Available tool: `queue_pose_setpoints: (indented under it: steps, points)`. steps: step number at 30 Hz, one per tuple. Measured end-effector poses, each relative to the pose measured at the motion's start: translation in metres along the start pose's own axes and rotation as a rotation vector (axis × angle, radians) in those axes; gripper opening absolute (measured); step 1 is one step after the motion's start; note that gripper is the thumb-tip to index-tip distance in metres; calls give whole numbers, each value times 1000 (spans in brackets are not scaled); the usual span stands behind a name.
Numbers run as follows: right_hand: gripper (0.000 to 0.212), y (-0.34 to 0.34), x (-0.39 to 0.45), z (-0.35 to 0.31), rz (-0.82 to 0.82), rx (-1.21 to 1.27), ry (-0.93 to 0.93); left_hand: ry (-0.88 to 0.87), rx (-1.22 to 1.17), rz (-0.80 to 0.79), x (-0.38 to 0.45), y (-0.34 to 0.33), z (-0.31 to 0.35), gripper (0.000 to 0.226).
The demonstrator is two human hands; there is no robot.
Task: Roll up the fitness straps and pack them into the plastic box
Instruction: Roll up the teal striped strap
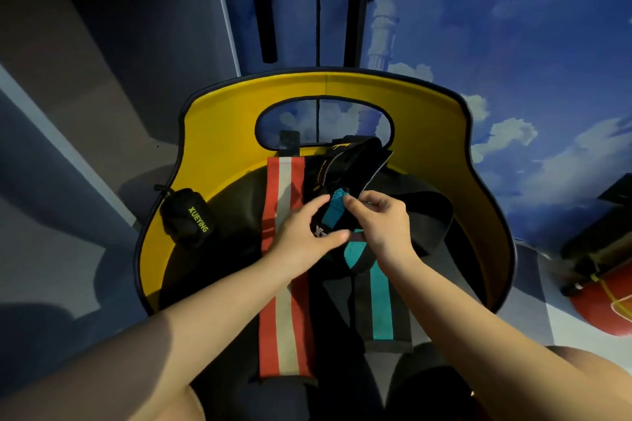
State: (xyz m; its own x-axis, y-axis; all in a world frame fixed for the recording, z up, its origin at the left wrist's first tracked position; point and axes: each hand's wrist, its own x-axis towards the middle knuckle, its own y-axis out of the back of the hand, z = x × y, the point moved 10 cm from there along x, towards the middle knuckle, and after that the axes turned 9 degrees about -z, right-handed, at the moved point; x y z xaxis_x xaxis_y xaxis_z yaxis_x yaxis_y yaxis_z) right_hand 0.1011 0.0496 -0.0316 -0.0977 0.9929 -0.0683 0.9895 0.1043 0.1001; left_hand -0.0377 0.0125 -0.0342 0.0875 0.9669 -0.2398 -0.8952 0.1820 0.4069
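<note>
Straps counted, left to right: one rolled black strap lettered XUEYING is seen at the left rim of the yellow-walled seat; one red-and-white striped strap is laid flat down the seat; one black-and-teal strap is laid beside it, its upper end being rolled. One black strap bundle is noted behind the hands. Left hand: thumb and fingers are curled around the teal roll. Right hand: fingertips are pinched on the same roll's top edge. No plastic box is visible.
</note>
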Motion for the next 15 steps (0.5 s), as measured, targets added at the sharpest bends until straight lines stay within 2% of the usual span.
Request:
queue_pose_setpoints:
  steps: [4, 8, 13, 15]
  points:
    - [16, -12, 1, -3, 29, 9, 1, -15, 83, 11, 4, 8, 1, 77]
    - [14, -18, -1, -12, 32, -1, 36, -51, 148, 45, 2, 11, 6, 74]
    - [27, -32, -2, -28, -96, -27, 120, -67, 16, 142, 2, 29, 11, 51]
    - [34, -31, 1, -31, -122, -152, 152, -61, -36, 207, -1, 43, 14, 41]
